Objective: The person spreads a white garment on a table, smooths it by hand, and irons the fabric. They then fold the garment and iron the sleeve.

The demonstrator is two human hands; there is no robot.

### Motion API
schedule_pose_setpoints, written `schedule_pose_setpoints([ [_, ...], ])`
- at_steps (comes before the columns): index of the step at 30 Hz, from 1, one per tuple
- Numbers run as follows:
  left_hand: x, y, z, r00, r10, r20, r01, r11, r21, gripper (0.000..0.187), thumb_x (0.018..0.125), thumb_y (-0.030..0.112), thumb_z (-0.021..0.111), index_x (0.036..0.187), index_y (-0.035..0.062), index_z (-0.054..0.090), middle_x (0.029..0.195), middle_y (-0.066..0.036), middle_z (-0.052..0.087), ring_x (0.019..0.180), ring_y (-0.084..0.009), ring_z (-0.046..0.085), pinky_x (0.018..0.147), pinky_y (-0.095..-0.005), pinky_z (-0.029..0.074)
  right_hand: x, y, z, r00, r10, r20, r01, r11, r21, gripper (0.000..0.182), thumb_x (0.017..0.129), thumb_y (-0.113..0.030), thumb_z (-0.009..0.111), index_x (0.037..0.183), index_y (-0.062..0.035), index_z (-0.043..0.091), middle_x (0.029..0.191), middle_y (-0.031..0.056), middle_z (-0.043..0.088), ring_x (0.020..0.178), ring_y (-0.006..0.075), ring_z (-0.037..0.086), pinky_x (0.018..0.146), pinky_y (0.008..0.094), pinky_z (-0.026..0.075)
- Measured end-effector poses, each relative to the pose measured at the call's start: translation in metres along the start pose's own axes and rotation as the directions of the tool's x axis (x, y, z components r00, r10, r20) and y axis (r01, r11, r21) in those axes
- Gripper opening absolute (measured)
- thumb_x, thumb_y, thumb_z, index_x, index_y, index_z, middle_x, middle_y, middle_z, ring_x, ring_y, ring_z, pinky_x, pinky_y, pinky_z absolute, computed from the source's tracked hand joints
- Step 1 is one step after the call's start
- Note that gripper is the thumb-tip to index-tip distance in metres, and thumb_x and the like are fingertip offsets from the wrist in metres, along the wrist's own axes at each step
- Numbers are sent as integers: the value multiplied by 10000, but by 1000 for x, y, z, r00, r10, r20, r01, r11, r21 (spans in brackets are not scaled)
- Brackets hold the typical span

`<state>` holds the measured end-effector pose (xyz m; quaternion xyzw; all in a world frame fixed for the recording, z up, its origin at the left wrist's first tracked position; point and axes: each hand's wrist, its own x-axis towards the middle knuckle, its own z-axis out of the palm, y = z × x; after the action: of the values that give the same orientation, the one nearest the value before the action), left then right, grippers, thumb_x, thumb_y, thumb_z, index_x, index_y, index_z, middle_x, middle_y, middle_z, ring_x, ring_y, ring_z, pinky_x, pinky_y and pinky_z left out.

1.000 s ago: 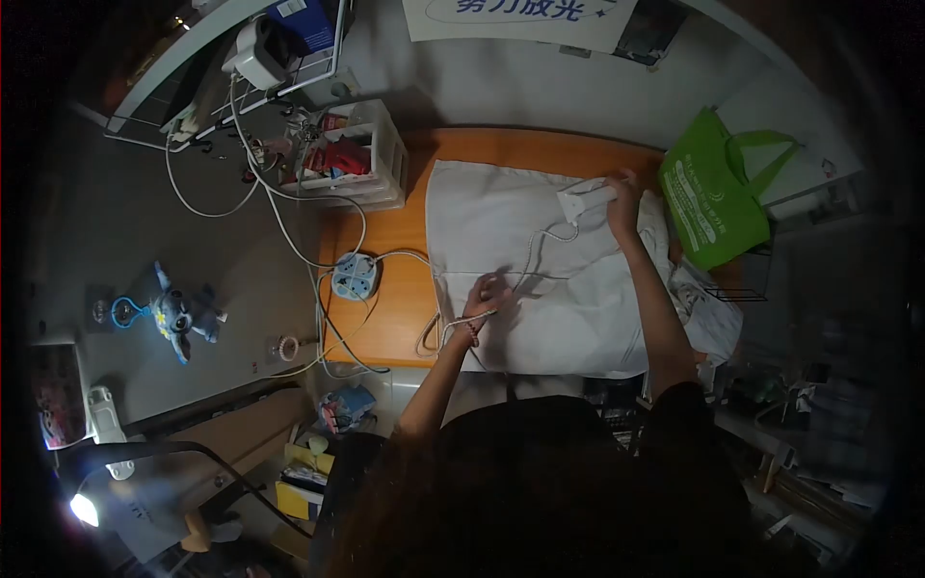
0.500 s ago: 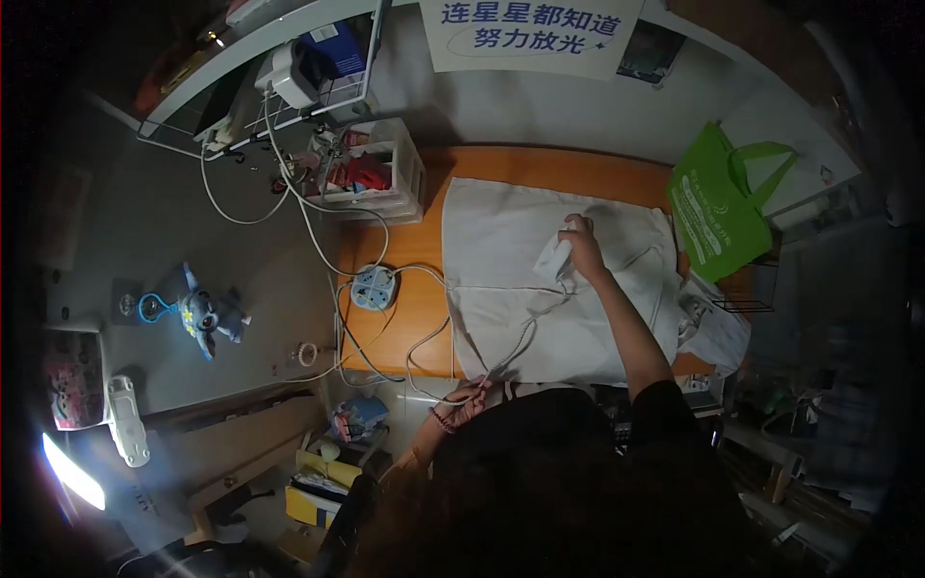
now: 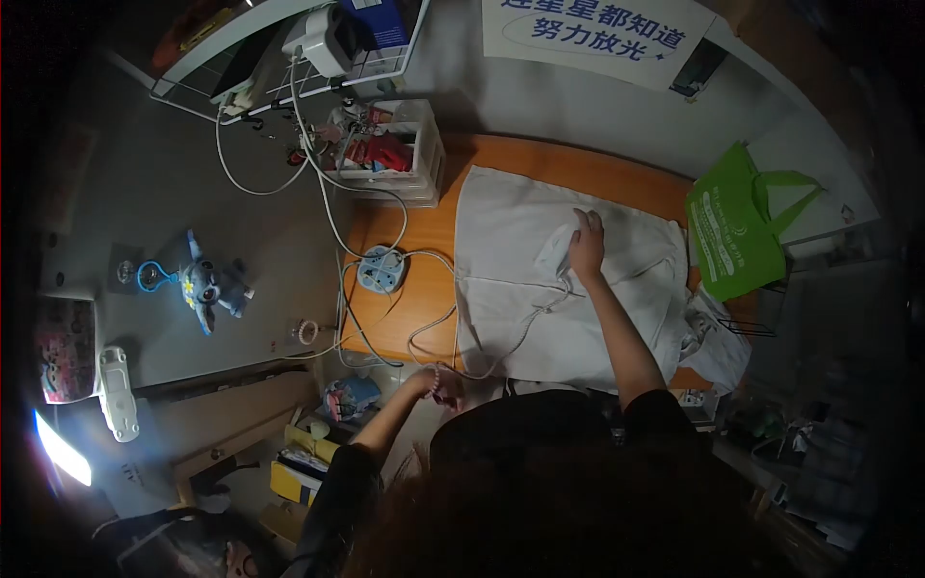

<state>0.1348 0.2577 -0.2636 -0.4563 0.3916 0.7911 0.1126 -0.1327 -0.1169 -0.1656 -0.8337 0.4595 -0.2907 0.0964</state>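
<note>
A white garment (image 3: 501,226) lies spread over the orange table. On it rests a small white handheld iron (image 3: 553,252), tilted in this view. My right hand (image 3: 587,249) is closed around the iron's right side, its fingers partly hiding it. A pale braided power cord (image 3: 525,332) runs from the iron across the garment toward the table's front edge. My left hand (image 3: 445,389), with a beaded bracelet (image 3: 435,381) at the wrist, is low beside that edge, just below the cord. Its fingers are dark and blurred.
A blue power strip (image 3: 382,270) with tangled cables sits left of the garment. White drawers (image 3: 414,159) full of small items stand at the back left. A green bag (image 3: 737,226) stands at the right, near bunched white cloth (image 3: 718,352).
My left hand has let the cord go and moved down and left. My right hand stays at the iron, its fingers shifted slightly. The whole view has shifted a little.
</note>
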Motion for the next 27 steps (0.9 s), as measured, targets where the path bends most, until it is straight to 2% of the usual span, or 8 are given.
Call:
schedule_pose_setpoints([
  [1,53,-61,-38,917,374,-139,-254,817,518,260,887,258,560,843,70,734,771,-90,723,659,-160,672,577,-291,526,-1,-31,-10,946,323,30,-323,946,-8,434,837,-93,608,1264,-94,529,1275,214,464,1155,436,475,953,473,455],
  [3,7,61,-56,837,541,-78,-358,649,671,303,885,318,554,792,99,741,771,-123,722,706,-176,691,630,-347,535,-8,-56,-1,755,648,98,-641,761,-101,768,834,-250,673,1470,-103,269,1215,246,461,1105,409,505,852,490,504],
  [4,-59,170,-70,908,257,-331,-5,797,604,345,888,356,544,767,98,740,792,-160,708,772,-240,699,710,-393,536,-14,-54,13,755,648,97,-640,761,-104,768,834,-250,673,1470,-103,269,1215,246,461,1105,409,505,852,490,504],
  [6,-52,225,-83,583,329,-743,165,848,505,354,918,351,510,1046,72,686,1074,-167,676,1063,-326,626,898,-399,497,-24,-52,34,776,630,19,-622,771,-138,780,837,-184,651,1490,-118,231,1214,220,462,1081,395,525,826,475,514],
  [8,20,214,-117,277,605,-746,500,572,650,518,922,390,514,1372,137,475,1427,-180,458,1345,-338,407,1076,-399,369,-22,-55,30,789,614,21,-598,776,-202,765,845,-148,628,1499,-130,230,1208,192,470,1058,370,544,802,462,520],
  [14,61,220,-117,286,554,-782,423,659,621,802,913,510,515,1547,202,131,1608,-171,39,1484,-358,45,1173,-535,121,-32,-23,8,856,504,116,-448,835,-320,728,875,-99,605,1506,-232,266,1166,87,500,964,290,599,759,425,519],
  [22,37,206,-105,289,532,-795,411,682,606,914,860,575,561,1552,179,114,1612,-158,29,1479,-381,30,1170,-556,86,-29,-18,3,862,497,97,-487,866,-115,693,851,-98,660,1451,-264,356,1157,94,531,951,278,611,761,431,508],
  [27,36,212,-102,219,409,-886,365,808,463,1108,794,605,626,1510,-34,73,1593,-219,61,1480,-369,37,1188,-502,35,-22,-63,9,929,284,236,-251,954,-162,645,834,-155,692,1409,-268,423,987,107,615,828,310,647,691,410,519],
])
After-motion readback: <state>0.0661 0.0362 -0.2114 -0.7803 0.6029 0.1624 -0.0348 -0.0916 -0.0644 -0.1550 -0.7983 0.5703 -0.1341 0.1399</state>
